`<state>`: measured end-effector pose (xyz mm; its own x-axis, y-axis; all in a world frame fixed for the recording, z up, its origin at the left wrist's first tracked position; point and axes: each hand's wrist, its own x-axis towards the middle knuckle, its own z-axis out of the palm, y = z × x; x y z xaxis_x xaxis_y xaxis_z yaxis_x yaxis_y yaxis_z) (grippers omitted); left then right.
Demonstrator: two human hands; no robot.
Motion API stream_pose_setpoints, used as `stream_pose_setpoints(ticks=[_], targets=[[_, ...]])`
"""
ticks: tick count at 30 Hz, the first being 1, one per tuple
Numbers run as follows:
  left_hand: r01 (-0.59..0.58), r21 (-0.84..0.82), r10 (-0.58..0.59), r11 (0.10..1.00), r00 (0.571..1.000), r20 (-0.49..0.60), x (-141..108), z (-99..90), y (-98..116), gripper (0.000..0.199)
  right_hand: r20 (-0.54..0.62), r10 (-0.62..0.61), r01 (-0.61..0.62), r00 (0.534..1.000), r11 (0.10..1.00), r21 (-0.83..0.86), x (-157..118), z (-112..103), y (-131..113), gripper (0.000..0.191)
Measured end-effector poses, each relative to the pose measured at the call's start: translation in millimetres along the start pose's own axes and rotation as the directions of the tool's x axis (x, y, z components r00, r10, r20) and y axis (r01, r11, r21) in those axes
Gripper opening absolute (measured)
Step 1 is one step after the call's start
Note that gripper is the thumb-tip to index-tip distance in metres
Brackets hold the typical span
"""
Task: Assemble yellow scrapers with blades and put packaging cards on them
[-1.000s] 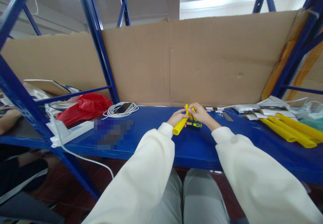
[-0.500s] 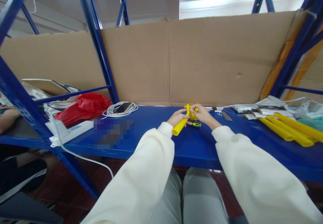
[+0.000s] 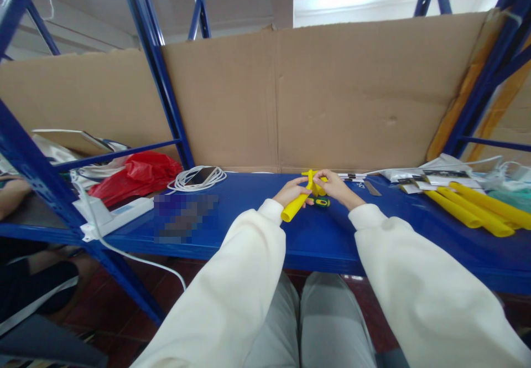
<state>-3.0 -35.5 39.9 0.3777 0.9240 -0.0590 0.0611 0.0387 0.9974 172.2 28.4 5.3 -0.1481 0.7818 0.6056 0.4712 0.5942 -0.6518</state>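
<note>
My left hand (image 3: 291,192) is wrapped round a yellow tube-shaped piece (image 3: 292,208), whose open end points down toward me. At its upper end my right hand (image 3: 329,182) pinches with thumb and finger; what lies between those fingertips is too small to make out. More yellow parts (image 3: 318,186) show between the hands, partly hidden by the fingers. A green and yellow screwdriver handle (image 3: 322,202) lies on the blue table (image 3: 249,207) just below my right hand.
Several yellow tubes (image 3: 477,213) and packets (image 3: 446,171) lie at the right. A metal strip (image 3: 372,188) is behind my right wrist. Coiled white cable (image 3: 182,182), a phone, a red bag (image 3: 139,177) and a power strip (image 3: 128,216) are at the left. Cardboard (image 3: 228,102) stands behind.
The view has shifted slightly. My right fingers have moved a little at the yellow piece's upper end; my left hand keeps its hold.
</note>
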Motion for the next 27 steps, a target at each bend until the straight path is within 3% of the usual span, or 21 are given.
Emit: stream_pose_setpoints(ticks=[6, 13, 27], targets=[[-0.010, 0.028, 0.009, 1.000, 0.999, 0.037, 0.9, -4.4, -1.0, 0.068, -0.018, 0.092, -0.088, 0.996, 0.985, 0.148, -2.6, -2.9, 1.1, 0.025], [-0.029, 0.036, 0.027, 0.999, 0.997, 0.066, 0.1, -5.1, -0.2, 0.069, 0.149, 0.197, -0.233, 0.969, 0.928, 0.290, -6.3, -5.5, -6.0, 0.027], [-0.038, 0.029, 0.035, 0.999, 0.994, 0.101, -1.1, -9.7, -1.2, 0.069, 0.214, 0.182, -0.255, 0.960, 0.885, 0.389, -4.3, -2.8, -0.7, 0.039]])
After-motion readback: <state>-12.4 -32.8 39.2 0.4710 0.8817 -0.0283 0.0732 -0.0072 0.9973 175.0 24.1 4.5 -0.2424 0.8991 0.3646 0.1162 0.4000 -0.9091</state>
